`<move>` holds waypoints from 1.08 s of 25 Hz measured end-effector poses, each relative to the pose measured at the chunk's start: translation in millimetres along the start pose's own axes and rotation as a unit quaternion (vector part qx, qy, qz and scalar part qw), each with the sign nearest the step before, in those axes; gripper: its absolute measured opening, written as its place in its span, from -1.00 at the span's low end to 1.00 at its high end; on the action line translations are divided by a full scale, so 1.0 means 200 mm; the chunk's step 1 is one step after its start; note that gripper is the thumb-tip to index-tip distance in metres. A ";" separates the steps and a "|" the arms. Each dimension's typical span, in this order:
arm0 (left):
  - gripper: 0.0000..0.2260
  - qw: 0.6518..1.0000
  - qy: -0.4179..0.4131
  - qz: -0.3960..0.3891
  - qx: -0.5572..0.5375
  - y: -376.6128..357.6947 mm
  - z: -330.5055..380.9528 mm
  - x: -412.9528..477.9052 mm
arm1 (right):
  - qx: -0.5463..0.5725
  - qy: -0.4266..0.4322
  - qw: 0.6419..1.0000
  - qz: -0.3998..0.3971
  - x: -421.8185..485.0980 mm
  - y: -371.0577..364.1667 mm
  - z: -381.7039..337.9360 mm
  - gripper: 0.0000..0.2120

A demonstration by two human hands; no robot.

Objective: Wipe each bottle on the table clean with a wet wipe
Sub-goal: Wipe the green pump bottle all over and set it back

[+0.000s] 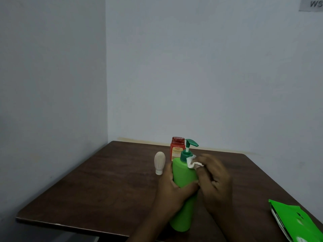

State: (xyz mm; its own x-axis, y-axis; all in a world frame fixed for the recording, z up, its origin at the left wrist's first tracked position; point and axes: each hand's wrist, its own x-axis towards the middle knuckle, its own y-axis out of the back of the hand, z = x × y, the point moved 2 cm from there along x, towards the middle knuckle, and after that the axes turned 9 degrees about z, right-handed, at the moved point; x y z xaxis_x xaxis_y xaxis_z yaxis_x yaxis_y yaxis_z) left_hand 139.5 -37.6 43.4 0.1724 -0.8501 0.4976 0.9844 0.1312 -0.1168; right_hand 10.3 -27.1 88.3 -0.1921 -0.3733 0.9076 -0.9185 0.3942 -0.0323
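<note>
Here we are in the corner of the room: the dark brown counter (104, 189) sits close to two pale walls, its far edge along the back wall (209, 75) and its left edge near the side wall (52, 84). There's a wide bare stretch on the left half, running down to the near-left corner. On the right, a green packet (293, 222) lies flat by the counter's right edge, partly cut off from sight. In the middle, three containers stand close together, all opaque, so what's inside them I can't tell. The red bottle (176, 149) stands upright at the back with its ribbed red cap on top. The small white bottle (159, 162) stands just left of it, cap down and rounded end up. In front is the green pump bottle (183, 173), the tallest of the lot. Its long axis is nearly upright, leaning slightly away from the person, and its dark green pump head (191, 143) has the spout pointing right. The left hand (173, 189) has a firm grip around the bottle's middle, fingers curled across its front. The right hand (215, 179) pinches a crumpled white wet wipe (192, 162) against the bottle's shoulder, right below the pump collar. Whether the bottle's base touches the counter, I can't tell.
</note>
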 end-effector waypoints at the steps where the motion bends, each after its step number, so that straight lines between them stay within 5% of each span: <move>1: -0.51 1.000 -0.004 0.003 0.002 0.00 0.00 0.00 | 0.025 -0.062 0.998 -0.001 0.02 -0.01 0.02 -0.85; 6: -0.52 1.000 -0.017 0.021 0.013 0.01 -0.01 0.00 | 0.169 -0.328 0.929 0.033 0.18 -0.05 0.12 -0.76; 8: -0.52 0.999 -0.023 0.021 0.010 0.01 0.01 0.00 | 0.269 -0.370 0.889 0.002 0.26 -0.09 0.08 -0.83; 12: -0.43 0.999 -0.029 0.016 -0.005 0.00 0.03 -0.01 | 0.340 -0.410 0.823 -0.195 0.26 -0.15 0.02 -0.77; 15: -0.47 0.999 -0.037 0.022 -0.003 0.00 0.02 0.00 | 0.355 -0.417 0.822 -0.155 0.21 -0.12 0.04 -0.75; 19: -0.52 0.999 -0.038 0.021 -0.007 0.00 0.01 0.00 | 0.249 -0.304 0.918 -0.061 0.12 -0.05 0.01 -0.83; 22: -0.53 1.000 -0.022 0.008 -0.009 0.01 0.00 0.00 | -0.003 -0.061 0.998 -0.029 0.04 -0.01 -0.06 -0.78; 25: -0.56 1.000 -0.008 0.018 0.008 0.02 -0.02 0.00 | -0.151 0.144 0.978 -0.024 -0.02 -0.02 -0.12 -0.66; 27: -0.55 1.000 -0.003 0.017 -0.004 0.02 -0.02 0.00 | -0.100 0.101 0.990 -0.026 -0.02 -0.01 -0.14 -0.68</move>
State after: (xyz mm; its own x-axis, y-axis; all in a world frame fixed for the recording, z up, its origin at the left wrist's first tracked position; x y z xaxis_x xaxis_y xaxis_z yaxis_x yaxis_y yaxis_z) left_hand 143.6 -38.5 39.4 0.2065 -0.8420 0.4984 0.9776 0.1561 -0.1414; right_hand 22.2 -3.5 95.8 -0.0549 -0.2309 0.9714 -0.8351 0.5439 0.0821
